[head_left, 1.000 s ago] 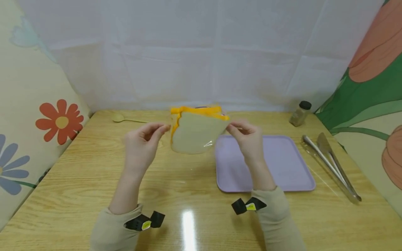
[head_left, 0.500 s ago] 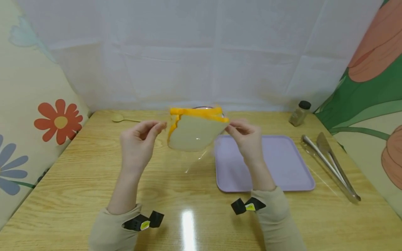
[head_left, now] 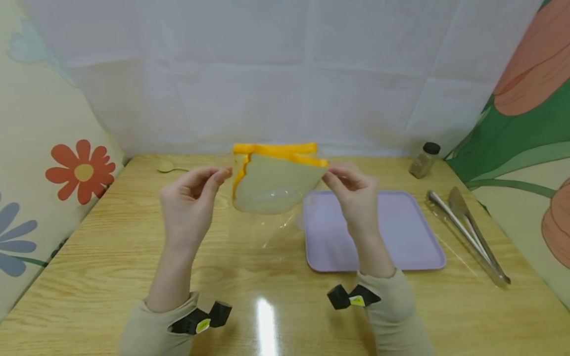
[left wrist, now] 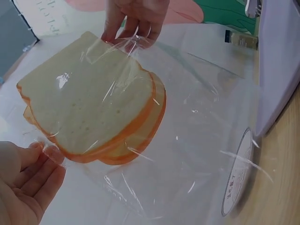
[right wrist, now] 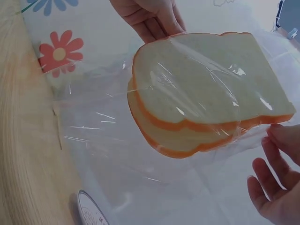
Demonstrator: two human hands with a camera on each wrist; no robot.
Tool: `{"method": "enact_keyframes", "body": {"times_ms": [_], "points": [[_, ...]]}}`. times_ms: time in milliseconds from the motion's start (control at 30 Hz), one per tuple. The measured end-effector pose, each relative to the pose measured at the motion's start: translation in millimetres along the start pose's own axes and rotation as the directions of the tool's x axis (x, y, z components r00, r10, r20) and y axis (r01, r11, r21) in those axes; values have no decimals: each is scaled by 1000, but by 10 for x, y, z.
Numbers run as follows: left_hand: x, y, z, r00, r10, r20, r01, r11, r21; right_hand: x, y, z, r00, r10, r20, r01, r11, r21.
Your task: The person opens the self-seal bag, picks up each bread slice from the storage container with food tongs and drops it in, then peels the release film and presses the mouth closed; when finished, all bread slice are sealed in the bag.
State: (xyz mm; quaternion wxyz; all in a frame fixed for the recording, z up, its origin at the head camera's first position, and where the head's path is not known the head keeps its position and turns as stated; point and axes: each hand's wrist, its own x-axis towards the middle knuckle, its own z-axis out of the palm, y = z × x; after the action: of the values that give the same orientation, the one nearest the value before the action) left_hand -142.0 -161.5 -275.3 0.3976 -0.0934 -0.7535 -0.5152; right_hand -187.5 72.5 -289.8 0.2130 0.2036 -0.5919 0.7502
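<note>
Two toast-shaped bread slices [head_left: 278, 183] with orange crusts lie one over the other inside a clear plastic bag [left wrist: 187, 154], held up above the table. My left hand [head_left: 187, 205] pinches the plastic at the left side of the slices. On the other side my right hand [head_left: 356, 200] pinches the plastic by the slices' right corner. In the right wrist view, the bread slices [right wrist: 211, 84] show through shiny, creased film. The loose part of the clear bag [right wrist: 108, 122] hangs below the bread.
A lilac tray [head_left: 409, 232] lies under and beyond my right forearm. Tongs [head_left: 467, 237] and a broad-bladed metal server [head_left: 458, 200] lie right of it. At the back stand a black-capped jar [head_left: 424, 160] and a gold spoon [head_left: 166, 166]. A white printed dish [left wrist: 238, 173] sits beneath the bag.
My left hand has moved left and slightly toward me. The bread has shifted left and up a little. The bag's lower film is more spread out, and the dish rim behind is now hidden.
</note>
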Motion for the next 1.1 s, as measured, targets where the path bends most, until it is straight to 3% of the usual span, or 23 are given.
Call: {"method": "enact_keyframes", "body": {"times_ms": [167,367,500,667,867,1000,1100], "points": [[-34,-52,46,999,5,46,-7,999,36,-7,55,-1,998,40,40,-40,999,1],[-7,-81,8,998,-57,-19,57,998,28,37,57,-52,999,49,-12,-49,998,-30],[-11,-84,39,999,-45,28,42,995,94,51,56,-72,999,43,32,-40,996,-85],[-1,-100,48,996,-91,13,90,994,56,65,54,-99,999,48,26,-45,994,-101],[6,-80,14,994,-103,37,101,993,61,67,30,-107,997,60,54,-54,993,-103],[13,-52,3,994,-110,20,110,994,28,75,15,-132,998,48,34,-45,996,-79],[4,-30,24,994,-92,51,91,995,30,75,8,-135,998,32,48,-29,998,-57]]}}
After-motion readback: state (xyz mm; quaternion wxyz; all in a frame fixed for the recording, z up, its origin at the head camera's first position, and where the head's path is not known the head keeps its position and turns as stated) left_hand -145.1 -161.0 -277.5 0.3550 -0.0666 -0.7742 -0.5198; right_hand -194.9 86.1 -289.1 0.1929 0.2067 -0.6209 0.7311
